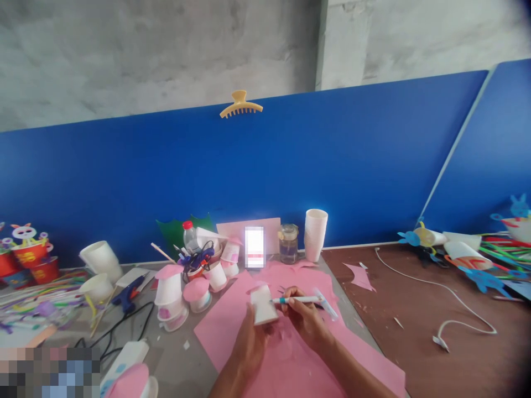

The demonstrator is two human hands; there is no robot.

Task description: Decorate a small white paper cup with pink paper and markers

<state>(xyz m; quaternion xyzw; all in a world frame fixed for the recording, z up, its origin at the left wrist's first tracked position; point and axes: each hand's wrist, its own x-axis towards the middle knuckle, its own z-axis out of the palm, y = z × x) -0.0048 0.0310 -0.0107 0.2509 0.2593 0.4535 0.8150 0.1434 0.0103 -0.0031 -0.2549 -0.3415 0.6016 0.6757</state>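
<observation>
Lower left, decorated cups (182, 296) crowd the edge of the pink sheet (219, 331); at lower centre the left hand (251, 340) curls around a white cup (263, 307), held just above the sheet. Right beside it the right hand (307, 320) pinches a pen (301, 299), tip at the cup's side, and further right the brown tabletop (415, 354) lies open apart from a white cable (438, 341).

The tabletop (415, 337), grey on one side and brown on the other, carries a pink sheet (224, 331) under the left hand (249, 345) and right hand (306, 320). Beyond them stand a glass jar (289, 244) and a stack of white cups (315, 235). A white cable (433, 284) lies right of the right hand, and a blue glue gun (125, 296) lies left of the left hand.
</observation>
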